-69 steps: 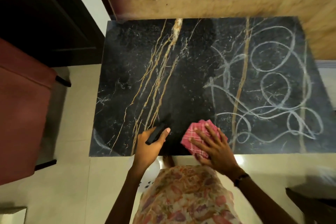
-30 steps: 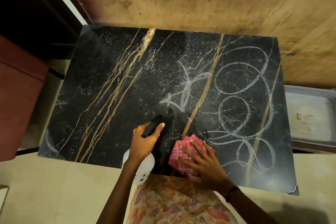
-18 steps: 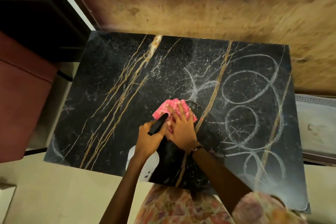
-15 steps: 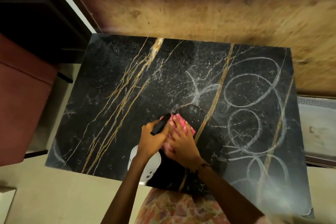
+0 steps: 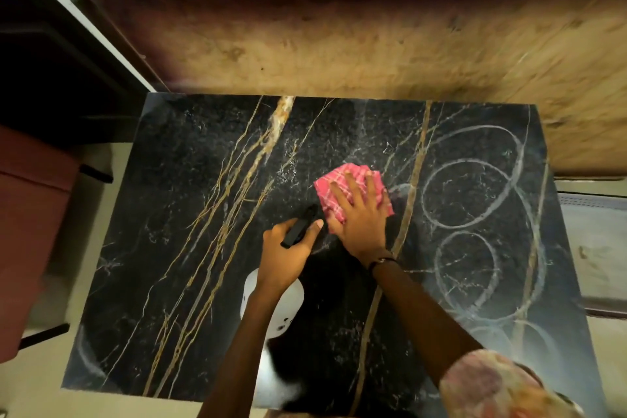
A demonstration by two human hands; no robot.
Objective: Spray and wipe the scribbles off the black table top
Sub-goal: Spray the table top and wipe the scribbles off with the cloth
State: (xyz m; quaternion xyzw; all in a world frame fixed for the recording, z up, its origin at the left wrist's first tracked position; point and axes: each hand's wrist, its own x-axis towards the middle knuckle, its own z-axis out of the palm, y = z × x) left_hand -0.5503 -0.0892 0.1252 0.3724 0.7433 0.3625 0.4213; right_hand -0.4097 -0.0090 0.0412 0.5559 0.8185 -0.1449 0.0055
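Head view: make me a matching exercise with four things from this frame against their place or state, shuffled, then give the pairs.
Things
1. pink checked cloth
2. spray bottle
3. chalk loops
4. bracelet

Places or states
A. on the right wrist
B. drawn over the right part of the table top
C. pressed flat under the right hand
D. held by its black head in the left hand

Pairs: 1-C, 2-D, 3-B, 4-A
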